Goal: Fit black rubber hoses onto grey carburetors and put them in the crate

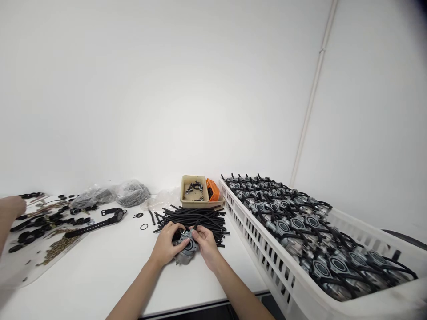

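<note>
A grey metal carburetor rests on the white table between my two hands. My left hand is closed around its left side, with the thumb across the front. On the other side my right hand pinches a short black rubber hose at the carburetor's upper right edge. The hose's lower end is hidden by my fingers, so I cannot tell how far it sits on the carburetor. Just behind my hands lies a loose pile of black hoses.
At right stands a white plastic crate filled with carburetors. Behind the hoses are a beige tray and an orange basket. A black watch, bagged parts, brass pieces and another person's hand are at left.
</note>
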Demonstrator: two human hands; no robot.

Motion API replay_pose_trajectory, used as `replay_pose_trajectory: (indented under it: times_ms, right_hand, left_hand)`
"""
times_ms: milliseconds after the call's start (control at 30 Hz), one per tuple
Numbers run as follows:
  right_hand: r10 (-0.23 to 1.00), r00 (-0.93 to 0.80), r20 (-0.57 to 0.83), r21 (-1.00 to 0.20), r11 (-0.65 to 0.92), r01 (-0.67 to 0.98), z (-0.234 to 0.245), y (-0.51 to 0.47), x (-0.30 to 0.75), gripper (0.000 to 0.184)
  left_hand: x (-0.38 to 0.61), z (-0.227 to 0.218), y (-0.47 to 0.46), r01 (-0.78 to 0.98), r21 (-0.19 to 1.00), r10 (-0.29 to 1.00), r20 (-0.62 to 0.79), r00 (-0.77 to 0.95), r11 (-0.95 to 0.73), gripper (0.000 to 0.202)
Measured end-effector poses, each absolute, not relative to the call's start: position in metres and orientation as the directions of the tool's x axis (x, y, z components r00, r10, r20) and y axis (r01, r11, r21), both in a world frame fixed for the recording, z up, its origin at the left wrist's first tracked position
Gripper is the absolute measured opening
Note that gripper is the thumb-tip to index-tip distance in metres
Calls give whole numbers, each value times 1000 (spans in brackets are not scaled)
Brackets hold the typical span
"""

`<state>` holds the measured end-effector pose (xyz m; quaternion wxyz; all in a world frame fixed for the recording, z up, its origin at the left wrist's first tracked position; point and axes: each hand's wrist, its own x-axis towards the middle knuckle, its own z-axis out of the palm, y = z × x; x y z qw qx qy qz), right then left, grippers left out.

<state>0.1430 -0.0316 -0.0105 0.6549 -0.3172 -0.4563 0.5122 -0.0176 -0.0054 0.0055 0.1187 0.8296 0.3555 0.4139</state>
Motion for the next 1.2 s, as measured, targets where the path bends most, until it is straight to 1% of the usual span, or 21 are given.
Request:
replay_pose_trajectory:
  times_ms: [433, 700, 1000, 1200]
  right_hand:
    - [953, 60, 297, -874, 297, -385, -17, -26, 144, 32]
    - [957, 60, 285, -886, 286, -366, -16, -27, 145, 38]
    - [962, 48, 270, -882, 267, -388, -12, -29, 143, 35]
    - [957, 69, 282, -891, 288, -352, -7, -33, 143, 35]
  left_hand:
    - [-17, 7, -8, 488, 493, 686, 612, 393, -720, 33]
    - [-17, 5, -5, 481, 509, 693, 614, 379, -714, 35]
    - [-19, 6, -5, 503, 484, 689, 605, 399, -716, 36]
    - [-21, 5, -4, 512, 465, 681, 607, 410, -723, 36]
